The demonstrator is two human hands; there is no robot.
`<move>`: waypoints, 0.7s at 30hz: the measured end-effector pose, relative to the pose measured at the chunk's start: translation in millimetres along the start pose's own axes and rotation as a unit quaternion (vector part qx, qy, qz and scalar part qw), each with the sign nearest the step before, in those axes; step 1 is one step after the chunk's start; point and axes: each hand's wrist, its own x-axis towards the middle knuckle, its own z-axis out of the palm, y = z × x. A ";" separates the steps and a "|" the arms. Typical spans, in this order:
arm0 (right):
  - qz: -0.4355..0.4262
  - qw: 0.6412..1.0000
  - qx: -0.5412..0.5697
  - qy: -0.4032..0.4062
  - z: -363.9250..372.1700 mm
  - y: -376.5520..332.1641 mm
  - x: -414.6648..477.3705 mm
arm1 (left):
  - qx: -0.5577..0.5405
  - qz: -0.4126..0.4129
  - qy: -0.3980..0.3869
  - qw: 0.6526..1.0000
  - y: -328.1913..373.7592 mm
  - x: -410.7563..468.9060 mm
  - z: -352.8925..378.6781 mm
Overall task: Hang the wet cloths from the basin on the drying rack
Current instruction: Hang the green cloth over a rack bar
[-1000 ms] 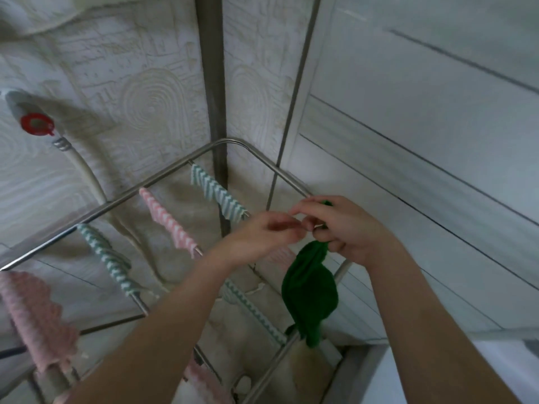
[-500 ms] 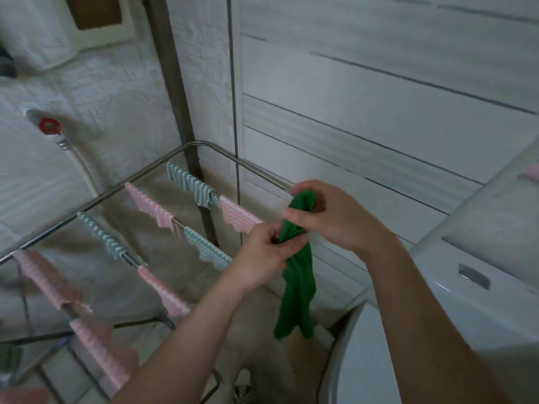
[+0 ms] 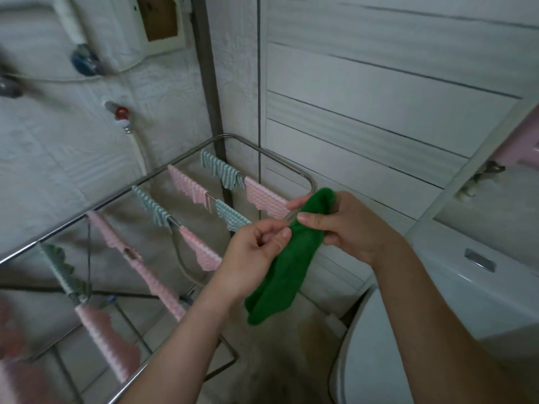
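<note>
The green cloth (image 3: 294, 258) is held in both grips, in the air at the right end of the drying rack (image 3: 58, 229), just near its rounded far right corner. Whether it touches the rail there cannot be told. The right grip (image 3: 350, 225) is clamped on the cloth's upper part, thumb across the near face and fingers curled behind. The left grip (image 3: 256, 252), fingers curled, pinches the cloth's left edge just below the right thumb.

The cloth is bunched into a long narrow band. Its long axis slants from the far upper right, at the right grip, down to the near lower left, where the free end hangs below the left wrist.

Pink striped cloths (image 3: 189, 185) and teal striped cloths (image 3: 221, 170) hang over the rack's rods to the left. A white appliance (image 3: 466, 287) stands to the right.
</note>
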 end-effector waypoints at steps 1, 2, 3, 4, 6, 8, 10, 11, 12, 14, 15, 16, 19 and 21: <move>0.002 0.999 0.031 0.007 9.6 -1.9 0.5 | -0.011 0.002 0.004 1.000 5.9 -6.7 -1.7; -0.001 0.999 0.053 0.012 20.6 -5.5 0.4 | -0.023 0.000 0.013 1.000 10.3 -12.1 -5.3; -0.008 0.998 0.069 0.011 32.4 -10.1 -0.4 | -0.045 -0.005 0.017 0.999 13.9 -18.2 -9.8; -0.019 0.997 0.079 0.002 43.3 -15.0 -2.1 | -0.068 -0.013 0.016 0.997 16.9 -24.1 -15.7; -0.043 0.995 0.085 -0.029 65.1 -26.6 -8.0 | -0.094 -0.039 -0.006 0.995 23.5 -38.7 -31.7; -0.060 0.995 0.061 -0.060 80.1 -39.4 -14.6 | -0.062 -0.041 -0.029 0.997 29.3 -50.4 -44.0; -0.072 0.994 0.039 -0.074 100.2 -51.9 -20.9 | -0.036 -0.004 -0.030 0.999 37.9 -66.6 -57.3; -0.080 0.993 0.042 -0.077 112.1 -56.8 -24.1 | -0.033 0.019 -0.018 0.999 43.7 -76.2 -64.6; -0.088 0.992 0.051 -0.074 123.6 -60.6 -26.8 | -0.035 0.042 -0.002 0.998 48.0 -84.0 -73.2; -0.107 0.990 0.073 -0.063 144.1 -65.9 -31.6 | -0.045 0.071 0.020 0.996 57.9 -99.4 -89.9; -0.116 0.989 0.081 -0.052 149.5 -67.8 -32.9 | -0.057 0.068 0.019 0.996 62.0 -103.8 -95.0; -0.128 0.987 0.085 -0.042 164.8 -70.0 -36.3 | -0.068 0.062 0.018 0.996 65.8 -115.1 -106.9; -0.170 0.981 0.092 -0.030 196.0 -77.0 -42.3 | -0.120 0.025 0.000 0.992 77.5 -137.6 -128.4; -0.193 0.976 0.098 -0.022 215.3 -82.7 -43.7 | -0.106 0.007 -0.018 0.994 84.2 -151.9 -141.5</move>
